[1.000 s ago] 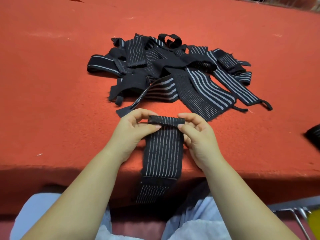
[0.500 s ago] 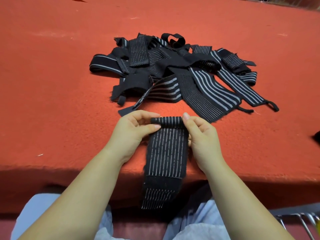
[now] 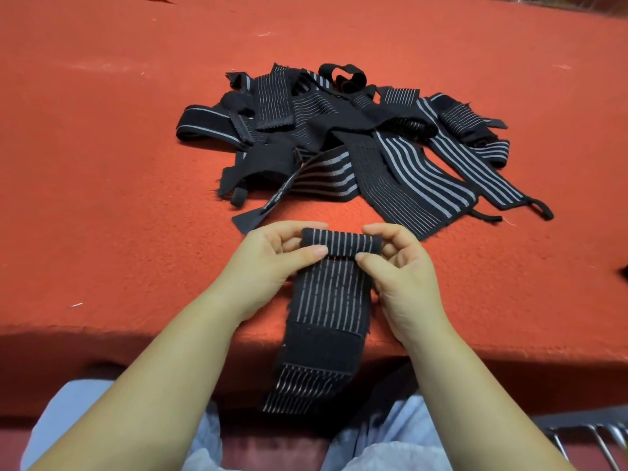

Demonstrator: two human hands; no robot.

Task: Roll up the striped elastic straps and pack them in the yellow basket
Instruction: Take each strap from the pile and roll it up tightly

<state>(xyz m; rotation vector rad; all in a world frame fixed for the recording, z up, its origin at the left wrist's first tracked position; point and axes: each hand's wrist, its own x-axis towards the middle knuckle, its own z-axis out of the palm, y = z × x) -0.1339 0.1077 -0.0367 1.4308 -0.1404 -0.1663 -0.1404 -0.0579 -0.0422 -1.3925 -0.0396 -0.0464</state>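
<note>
both forearms come in from the bottom, converging at the near part of the red counter (image 3: 102, 185). left hand (image 3: 268, 263) and right hand (image 3: 404, 270) sit palms turned inward, facing each other, one at each end of a small roll at the far end of a striped elastic strap (image 3: 331, 294). left fingers (image 3: 292, 232) curl over the far side of the roll, thumb pressed on its near side, so the roll end is pinched. right fingers (image 3: 384, 232) curl the same way over the other end, thumb tip on the near edge. both hands grasping the roll, wrists low near the counter surface. unrolled part of the strap lies flat toward the person, runs over the counter's near edge and hangs down in front of light blue clothing (image 3: 390, 433). pile of loose straps (image 3: 339, 141) lies further back on the counter, just beyond the hands, not touching them. metal frame (image 3: 594, 436) shows at bottom right.
</note>
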